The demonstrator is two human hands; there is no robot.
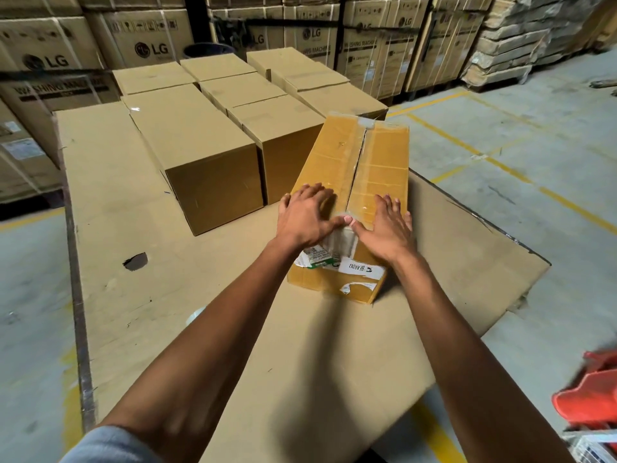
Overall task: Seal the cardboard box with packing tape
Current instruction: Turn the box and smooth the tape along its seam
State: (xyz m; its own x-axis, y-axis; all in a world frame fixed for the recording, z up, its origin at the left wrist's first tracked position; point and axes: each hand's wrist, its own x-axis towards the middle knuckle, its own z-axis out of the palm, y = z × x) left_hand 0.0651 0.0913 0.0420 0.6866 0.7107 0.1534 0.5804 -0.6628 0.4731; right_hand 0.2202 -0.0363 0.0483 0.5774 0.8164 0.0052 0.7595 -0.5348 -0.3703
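Two bare hands press flat, fingers spread wide and gripping nothing: left hand (305,217), right hand (387,225), on one yellow-brown taped cardboard box (364,162) at frame centre. Seven plain brown cartons (200,145) sit upper left on one flattened cardboard sheet (140,228).

Upper left of frame: stacked cartons (50,58) carry the "LG" logo; one reads "WASHING MACHINE". Top centre and right: more cartons (364,45), "LG" and "WASHING MACHINE" (partly blurred). Centre: white label (362,269) on near end of the yellow box (374,162) reads "BEARDO", inverted. Other stickers illegible.
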